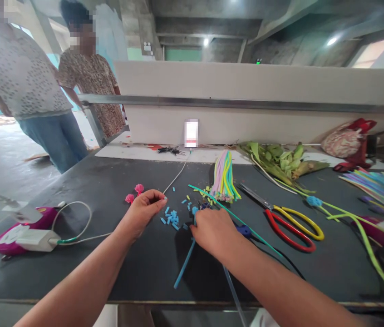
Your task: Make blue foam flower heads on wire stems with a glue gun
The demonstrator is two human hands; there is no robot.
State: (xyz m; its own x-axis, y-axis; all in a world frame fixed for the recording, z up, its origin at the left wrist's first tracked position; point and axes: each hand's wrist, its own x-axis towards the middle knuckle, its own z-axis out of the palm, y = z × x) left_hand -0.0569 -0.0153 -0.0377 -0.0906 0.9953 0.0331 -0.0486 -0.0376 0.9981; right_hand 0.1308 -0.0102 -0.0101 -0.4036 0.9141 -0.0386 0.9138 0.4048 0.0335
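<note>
We judge the step in hand to be fine piecework at the fingertips. Our left hand [147, 205] is pinched narrow, a tiny pale bit [165, 198] showing at its tips. Our right hand [212, 229] is curled narrow on a blue chenille stem [185, 264], thin, straight and fuzzy, which slants toward us below the thumb. A blue glue gun [245, 230] shows behind the right hand, its clear glue stick [233, 290] smooth and rod-like under that wrist; whether the palm touches the gun we cannot tell.

Between our hands lie cut blue pieces [172, 219], short soft cylinders in a loose heap. The next move, we think, calls for a light, steady pinch that does not crush the pile.

Beyond the left hand sit ruffled pink flowers [139, 188]. Beyond the right hand stands a pastel bundle of chenille stems [224, 175], and to its right lie metal scissors [269, 208] with glossy red and yellow handles.
</note>
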